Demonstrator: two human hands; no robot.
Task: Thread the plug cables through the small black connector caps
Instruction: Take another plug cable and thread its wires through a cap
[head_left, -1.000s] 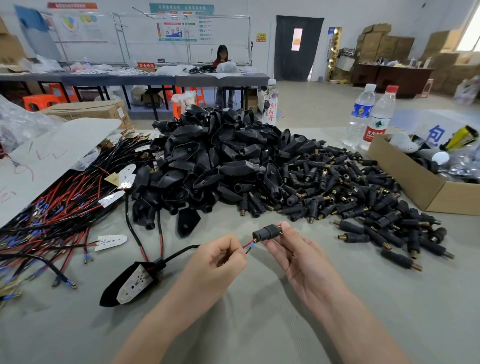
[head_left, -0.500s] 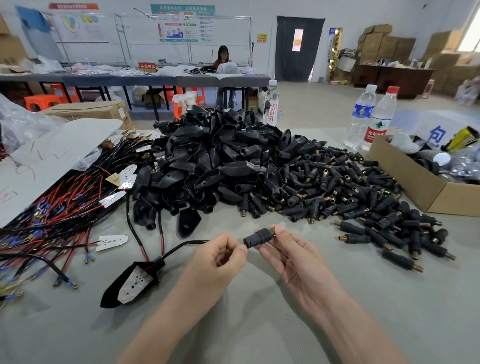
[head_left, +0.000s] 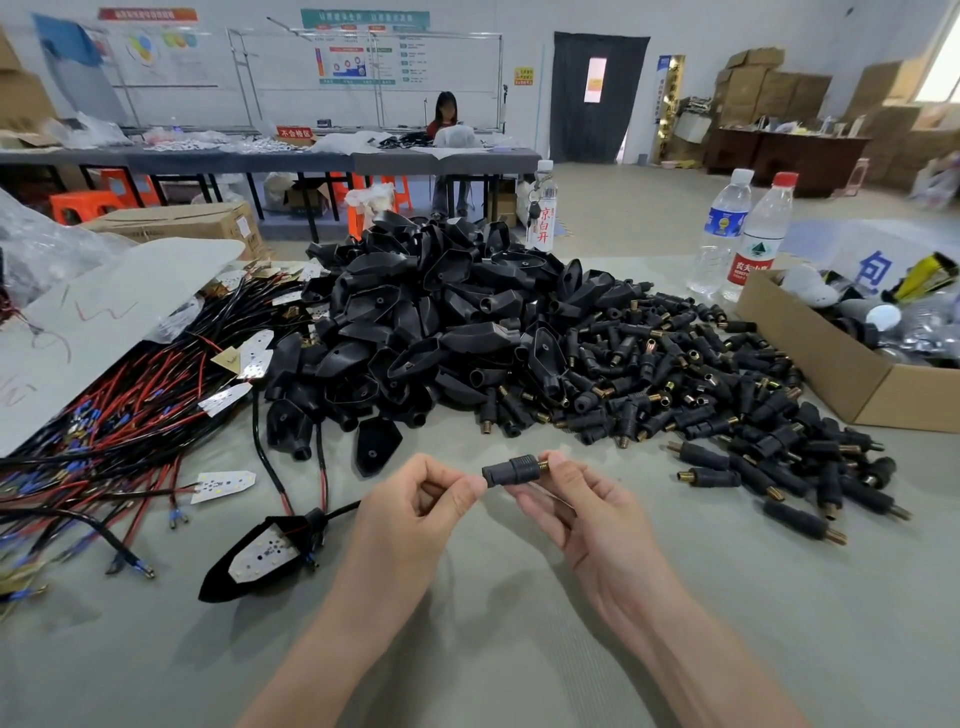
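Observation:
A small black connector cap (head_left: 511, 469) with a brass threaded end hangs above the grey table, held at its right end by the fingertips of my right hand (head_left: 582, 512). My left hand (head_left: 415, 512) pinches the black cable right at the cap's left end; the wire tips are hidden inside the cap. The cable (head_left: 343, 510) runs left and down to a black teardrop housing with a white LED board (head_left: 260, 558) lying on the table.
A heap of black housings (head_left: 431, 322) and several loose caps (head_left: 727, 405) fill the table behind my hands. Red and black cables (head_left: 104, 431) spread at the left. A cardboard box (head_left: 852, 374) and water bottles (head_left: 753, 244) stand at the right.
The red and blue wire ends seen between my hands have gone inside the cap. My left hand has closed up against the cap's end, and the cap has tilted level.

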